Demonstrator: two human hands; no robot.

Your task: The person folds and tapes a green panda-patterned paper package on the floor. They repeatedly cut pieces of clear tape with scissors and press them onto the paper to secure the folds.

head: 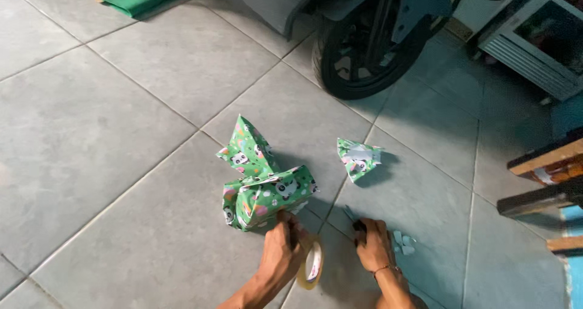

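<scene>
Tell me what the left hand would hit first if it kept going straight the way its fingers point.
Most likely the box half-wrapped in green patterned paper: the left hand, with a roll of clear tape beside it, points up-frame and already reaches the box's near edge. Whether the fingers touch it is unclear.

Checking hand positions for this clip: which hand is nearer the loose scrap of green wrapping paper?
Right. The right hand lies just below the paper scrap; the left hand is farther left, touching the wrapped package.

Green panda-print wrapped parcel (267,193); matching paper scrap (358,158); grey floor tiles (121,133)
</scene>
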